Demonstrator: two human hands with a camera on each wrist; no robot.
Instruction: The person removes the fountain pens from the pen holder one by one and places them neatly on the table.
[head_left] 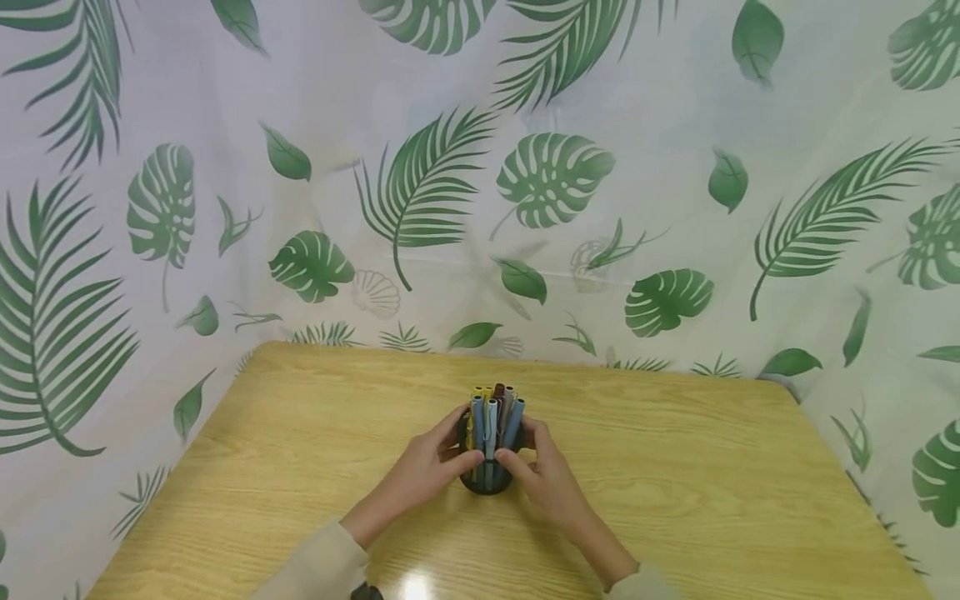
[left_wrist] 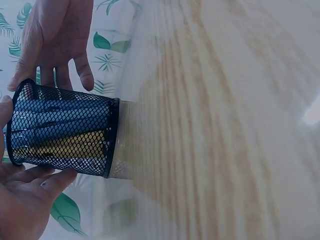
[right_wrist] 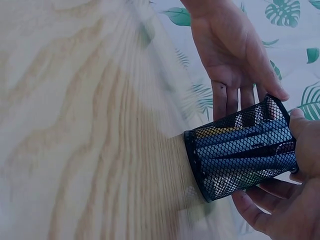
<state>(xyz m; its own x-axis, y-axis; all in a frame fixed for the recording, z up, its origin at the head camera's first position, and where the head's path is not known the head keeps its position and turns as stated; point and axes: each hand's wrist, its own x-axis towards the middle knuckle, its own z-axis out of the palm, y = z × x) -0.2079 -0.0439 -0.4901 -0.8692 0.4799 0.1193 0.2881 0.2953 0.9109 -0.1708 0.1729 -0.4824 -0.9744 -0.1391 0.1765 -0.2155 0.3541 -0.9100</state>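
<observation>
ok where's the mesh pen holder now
Lower centre of the head view, the mesh pen holder stands on the wooden table between the left hand and right hand.

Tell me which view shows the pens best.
The head view: the pens stand with their upper ends above the rim of the mesh cup, so their separate colours and clips show. Both wrist views show them mainly as blue and yellow shapes, darkened behind the black mesh.

A shiny wood-grained table [head_left: 690, 475] bears an upright black mesh pen cup [left_wrist: 65, 127].
</observation>
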